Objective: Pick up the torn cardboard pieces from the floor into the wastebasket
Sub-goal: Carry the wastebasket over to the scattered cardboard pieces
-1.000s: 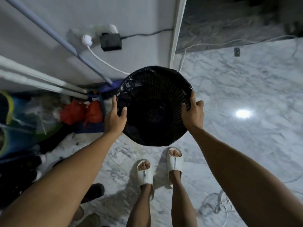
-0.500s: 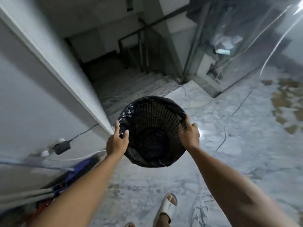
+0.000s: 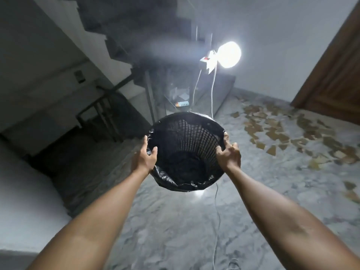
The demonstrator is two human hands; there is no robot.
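A grey marble floor [image 3: 175, 230] is seen across the lower and right part of the frame. Many torn brown cardboard pieces [image 3: 276, 131] are scattered flat on it at the right side. A thin white cable [image 3: 216, 227] is laid on it near the centre.

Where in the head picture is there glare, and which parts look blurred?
Head view: a bare lamp burns out to white glare with a hazy streak to its left; its reflection shines on the floor under the basket. The cardboard pieces at right are smeared; both hands and the basket are fairly sharp. Wide-angle bending tilts the walls.
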